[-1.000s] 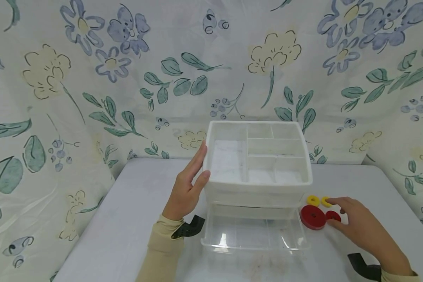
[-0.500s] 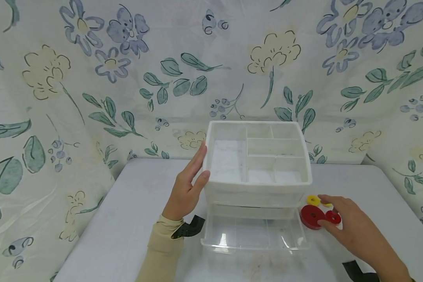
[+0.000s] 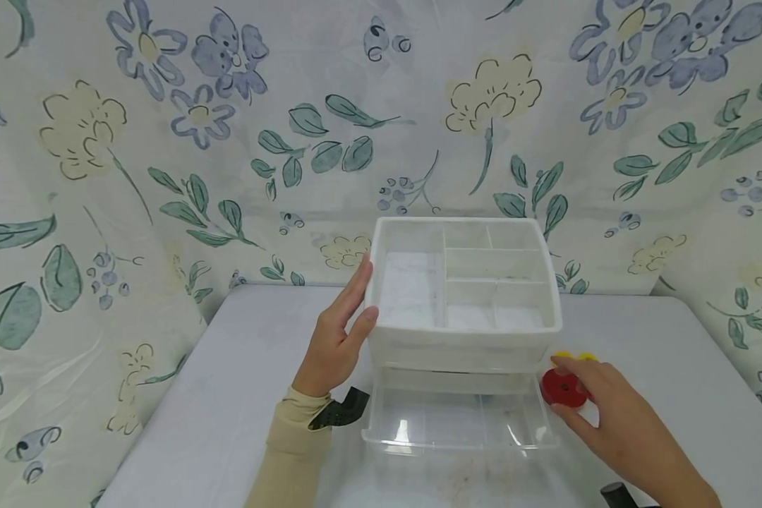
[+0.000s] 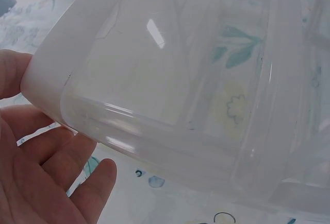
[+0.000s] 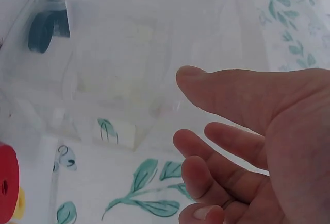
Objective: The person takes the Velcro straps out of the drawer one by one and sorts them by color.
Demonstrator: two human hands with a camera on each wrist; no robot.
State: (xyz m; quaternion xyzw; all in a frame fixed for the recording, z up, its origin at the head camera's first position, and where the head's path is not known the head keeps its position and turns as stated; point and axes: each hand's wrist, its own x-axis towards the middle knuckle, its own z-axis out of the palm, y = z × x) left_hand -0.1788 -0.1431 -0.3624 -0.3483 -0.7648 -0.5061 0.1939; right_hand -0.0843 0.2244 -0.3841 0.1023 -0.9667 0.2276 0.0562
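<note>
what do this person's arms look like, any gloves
The left sleeve is pale beige, bunched near the wrist, with a curved black piece beside it. Another black piece shows below the right forearm; no sleeve is clear there. No gloves or rings show on the left grip or right grip.

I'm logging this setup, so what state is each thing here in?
White organizer: upright, top uncovered
Clear drawer: pulled out
Large red disc: flat on the table
Yellow rings: partly hidden
Dark blue piece: blurry, exact place unclear
Left grip: open, against the organizer
Right grip: open about the disc, touching unclear
</note>
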